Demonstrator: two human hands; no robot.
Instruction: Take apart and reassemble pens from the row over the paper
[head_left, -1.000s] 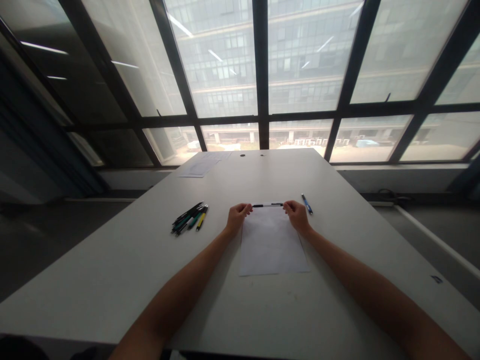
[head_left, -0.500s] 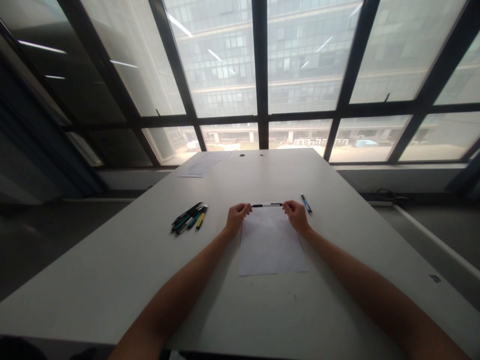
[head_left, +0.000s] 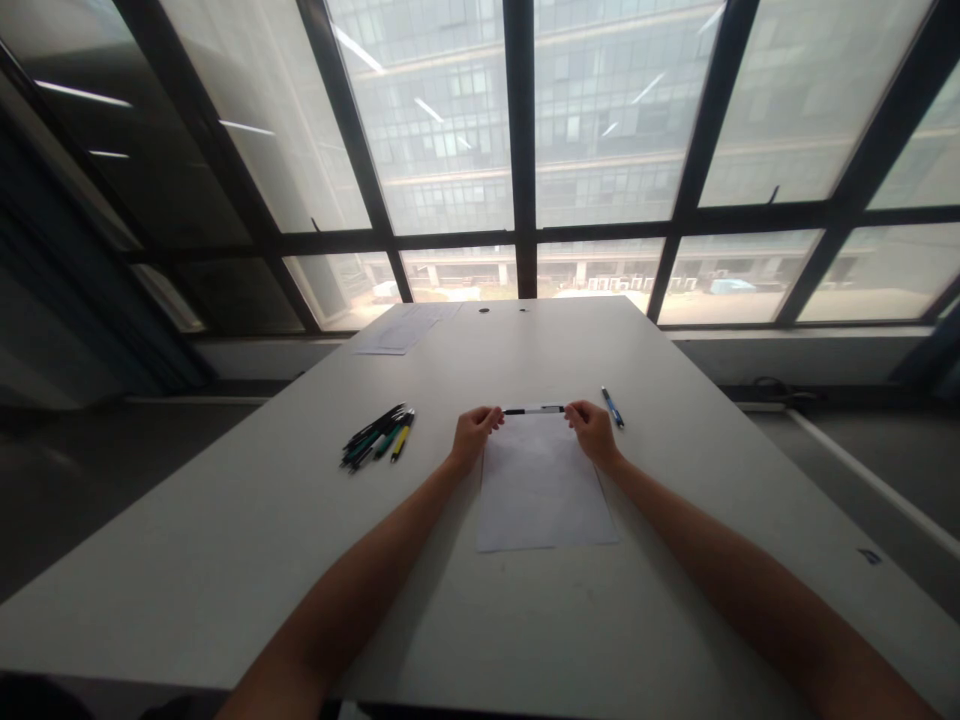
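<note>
A pen (head_left: 533, 410) with a white barrel and black grip is held level between my two hands, over the top edge of a white sheet of paper (head_left: 546, 490). My left hand (head_left: 474, 432) is closed, pinching the black-grip end. At the other end, near the clip, the fingers of my right hand (head_left: 590, 425) pinch it too. Both hands are at the paper's upper corners. A blue pen (head_left: 613, 408) lies on the table just right of my right hand.
Several pens (head_left: 377, 438), mostly dark with a green and a yellow one, lie in a bunch on the white table (head_left: 247, 560) to the left. Printed sheets (head_left: 405, 332) are at the far left. A small dark mark (head_left: 869, 556) is near the right edge. Windows stand behind.
</note>
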